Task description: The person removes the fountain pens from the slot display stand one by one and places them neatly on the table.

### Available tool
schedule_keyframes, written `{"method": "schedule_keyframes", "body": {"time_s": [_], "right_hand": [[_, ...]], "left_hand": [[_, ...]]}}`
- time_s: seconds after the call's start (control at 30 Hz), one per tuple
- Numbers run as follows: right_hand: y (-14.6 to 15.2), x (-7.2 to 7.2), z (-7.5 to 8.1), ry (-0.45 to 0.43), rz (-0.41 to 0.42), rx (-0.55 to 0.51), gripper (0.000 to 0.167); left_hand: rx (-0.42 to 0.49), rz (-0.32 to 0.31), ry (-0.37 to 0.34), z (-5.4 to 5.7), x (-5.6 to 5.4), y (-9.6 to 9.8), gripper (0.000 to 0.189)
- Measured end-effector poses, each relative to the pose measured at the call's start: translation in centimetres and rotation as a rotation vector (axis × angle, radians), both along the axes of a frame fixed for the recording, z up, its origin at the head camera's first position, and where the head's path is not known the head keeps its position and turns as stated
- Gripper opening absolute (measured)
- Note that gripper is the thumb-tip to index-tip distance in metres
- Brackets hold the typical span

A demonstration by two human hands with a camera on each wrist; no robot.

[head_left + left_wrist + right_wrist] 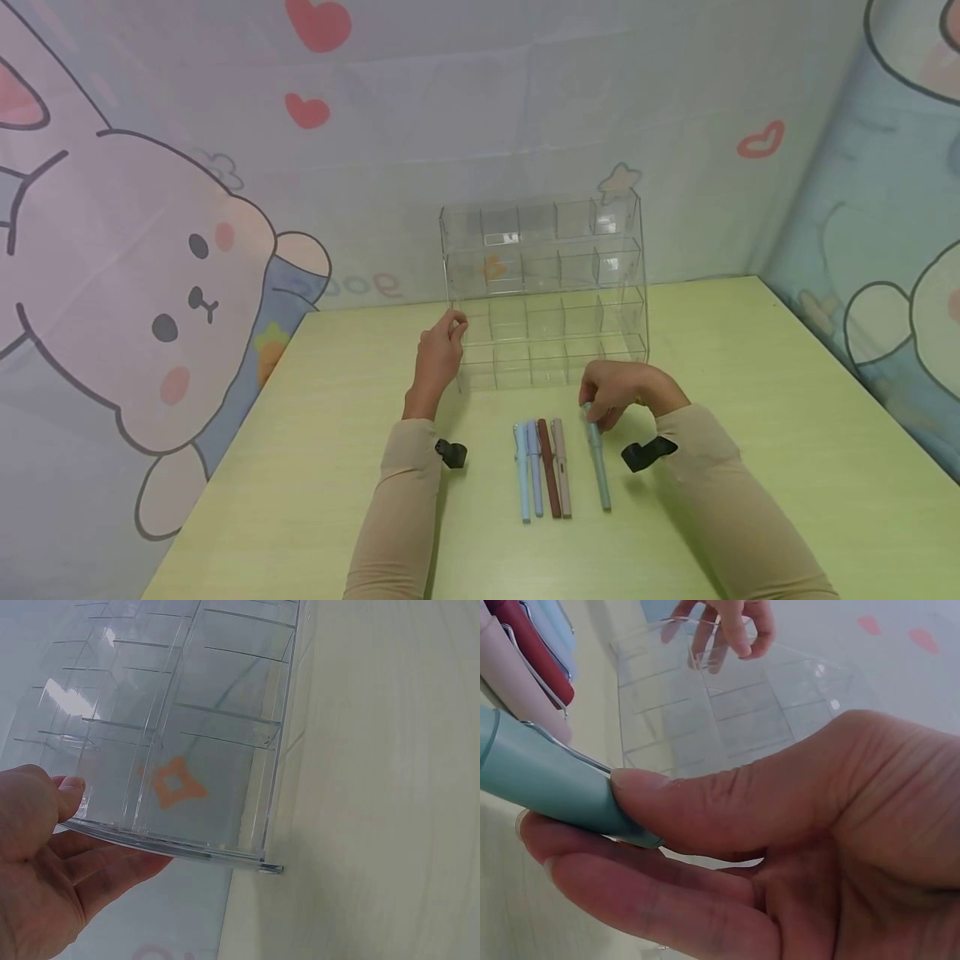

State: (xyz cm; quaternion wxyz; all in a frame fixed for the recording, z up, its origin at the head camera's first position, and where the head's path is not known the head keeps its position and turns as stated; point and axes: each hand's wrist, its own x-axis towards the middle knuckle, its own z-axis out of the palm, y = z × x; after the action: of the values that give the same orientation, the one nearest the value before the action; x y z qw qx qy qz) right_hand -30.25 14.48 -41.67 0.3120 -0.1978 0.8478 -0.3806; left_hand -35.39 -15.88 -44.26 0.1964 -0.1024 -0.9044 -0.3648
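A clear tiered plastic display rack [547, 325] with small compartments stands toward the back of the table. My left hand [438, 357] grips its left side panel; in the left wrist view the thumb lies over the panel's edge and the fingers [112, 877] are on the outside. Between thumb and fingers, my right hand [621, 388] pinches the clip end of a green pen [599, 471], whose other end points toward me. Left of it lie a light blue pen [522, 475], a periwinkle pen [535, 471], a dark red pen [550, 471] and a pinkish-beige pen [562, 471], side by side.
Everything rests on a pale yellow-green table [300, 467]. Behind it hangs a cloth backdrop [450, 125] printed with cartoon figures and hearts, close to the rack's back. A second printed cloth [885, 233] borders the right side.
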Motion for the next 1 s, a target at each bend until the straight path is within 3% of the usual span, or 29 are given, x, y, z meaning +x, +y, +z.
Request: {"method": "schedule_keyframes", "body": {"time_s": [0.47, 1.0], "right_hand": [[-1.6, 0.4, -0.8, -0.009, -0.015, 0.019, 0.013], [-2.7, 0.3, -1.8, 0.057, 0.037, 0.102, 0.016]], "left_hand": [[0.004, 0.0, 0.008, -0.2, -0.2, 0.0, 0.013], [0.001, 0.006, 0.0, -0.2, -0.3, 0.0, 0.013]]}}
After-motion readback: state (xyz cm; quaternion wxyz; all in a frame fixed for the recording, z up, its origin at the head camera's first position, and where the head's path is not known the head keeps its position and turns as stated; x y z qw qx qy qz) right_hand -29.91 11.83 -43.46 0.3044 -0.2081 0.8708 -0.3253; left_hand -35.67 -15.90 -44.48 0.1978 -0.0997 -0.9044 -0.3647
